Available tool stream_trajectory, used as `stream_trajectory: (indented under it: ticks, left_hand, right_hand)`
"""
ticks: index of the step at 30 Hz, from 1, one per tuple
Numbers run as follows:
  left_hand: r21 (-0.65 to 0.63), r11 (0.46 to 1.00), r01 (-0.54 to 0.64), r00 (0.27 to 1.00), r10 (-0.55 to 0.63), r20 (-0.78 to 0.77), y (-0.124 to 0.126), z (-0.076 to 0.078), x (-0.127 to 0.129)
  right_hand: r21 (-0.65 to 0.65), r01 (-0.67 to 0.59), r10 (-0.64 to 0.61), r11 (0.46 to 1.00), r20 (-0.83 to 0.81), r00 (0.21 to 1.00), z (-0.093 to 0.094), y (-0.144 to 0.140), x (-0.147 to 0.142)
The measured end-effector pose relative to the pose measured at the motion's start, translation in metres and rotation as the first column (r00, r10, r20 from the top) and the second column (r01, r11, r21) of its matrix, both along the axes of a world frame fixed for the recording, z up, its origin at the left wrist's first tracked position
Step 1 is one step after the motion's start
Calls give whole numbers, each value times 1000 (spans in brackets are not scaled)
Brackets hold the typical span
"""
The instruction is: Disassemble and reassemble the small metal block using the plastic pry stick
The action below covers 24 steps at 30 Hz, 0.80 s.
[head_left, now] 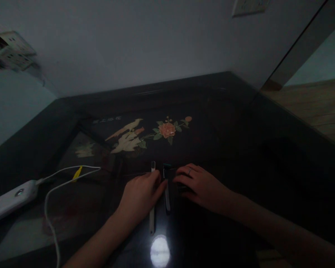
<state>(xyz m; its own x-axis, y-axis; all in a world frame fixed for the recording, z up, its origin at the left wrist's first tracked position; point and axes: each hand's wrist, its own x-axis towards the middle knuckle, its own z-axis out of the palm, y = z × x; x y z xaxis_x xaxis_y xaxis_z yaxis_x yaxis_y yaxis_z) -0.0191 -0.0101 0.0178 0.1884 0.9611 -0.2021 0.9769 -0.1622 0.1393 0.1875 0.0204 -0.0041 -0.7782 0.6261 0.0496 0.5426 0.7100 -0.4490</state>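
My left hand (141, 191) lies over a long slim pale tool (152, 223), its fingers curled around the middle. Both ends of that tool stick out, with a dark inset at the far one; its exact kind is unclear. The left thumb reaches to a second slim tool (167, 201), dark with a grey strip and a short dark green crosspiece at its far end. Right of it rests my right hand (199, 184), fingers bent and apart, a ring on one. A thin light edge shows below those fingers, too dim to name.
The glossy dark table (240, 130) bears a bird and flower inlay (166, 130). At left lies a white device (13, 199) with a white cable (51, 223) and yellow tag (77, 173). Wall sockets (16, 48) are beyond; a lamp reflection glares near the front.
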Motion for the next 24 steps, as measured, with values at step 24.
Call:
stream_trajectory:
  ticks: [24]
  left_hand:
    - [5,989,150,988,-149,-31,-8,-2,8]
  right_hand:
    - [30,52,-53,998,42,998,10,12,13]
